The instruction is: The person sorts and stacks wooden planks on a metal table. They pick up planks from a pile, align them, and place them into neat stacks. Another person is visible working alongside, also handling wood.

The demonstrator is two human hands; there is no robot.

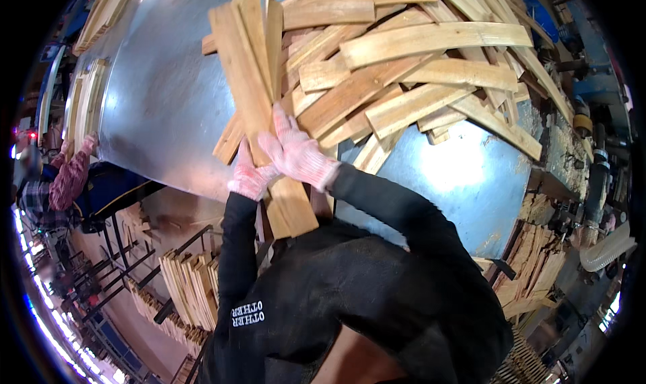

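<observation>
Both my hands wear pinkish-white work gloves and are on a long wooden board (243,81), which slants from the pile toward my body. My left hand (250,175) grips the board's left edge, its thumb pointing up. Across the board's right side lies my right hand (299,154), thumb over the top face and forefinger along the edge; its other fingers are partly hidden. A shorter-looking wooden end (291,209) sticks out below my hands, close to my chest. More slats (272,41) stand against the board's far right side.
A heap of loose boards (434,42) covers the right of the shiny metal table (168,81). Stacked boards (188,283) sit on a rack at lower left, others (531,263) at lower right. A co-worker's gloved hand (87,144) touches boards at far left. Machinery (595,162) lines the right.
</observation>
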